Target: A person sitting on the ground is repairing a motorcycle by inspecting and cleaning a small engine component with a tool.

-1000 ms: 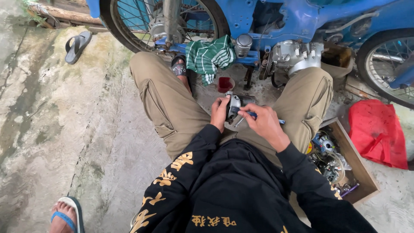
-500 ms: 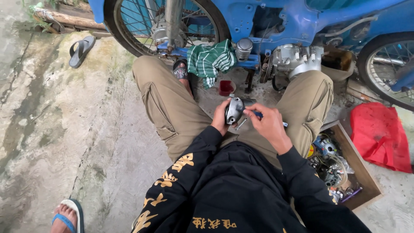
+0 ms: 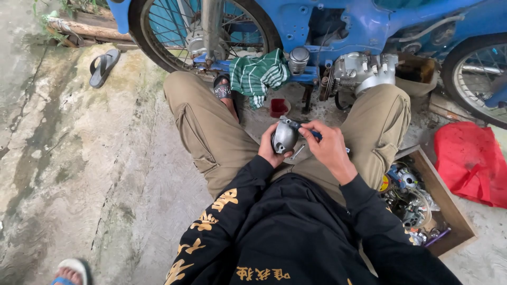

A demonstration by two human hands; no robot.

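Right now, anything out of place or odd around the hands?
A lone black sandal lies apart on the stained concrete, far from the seated person. A green striped cloth is draped loosely over the blue motorbike's frame. The left hand grips a small grey metal part; the right hand works on it with a blue-handled tool.

A rounded grey metal part sits upright, cupped above the lap.

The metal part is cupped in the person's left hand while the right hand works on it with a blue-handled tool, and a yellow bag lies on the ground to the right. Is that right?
Not quite: the bag is red, not yellow, as the head view shows. The rest holds: the left hand cups the metal part, and the right hand works on it with a blue-handled tool.
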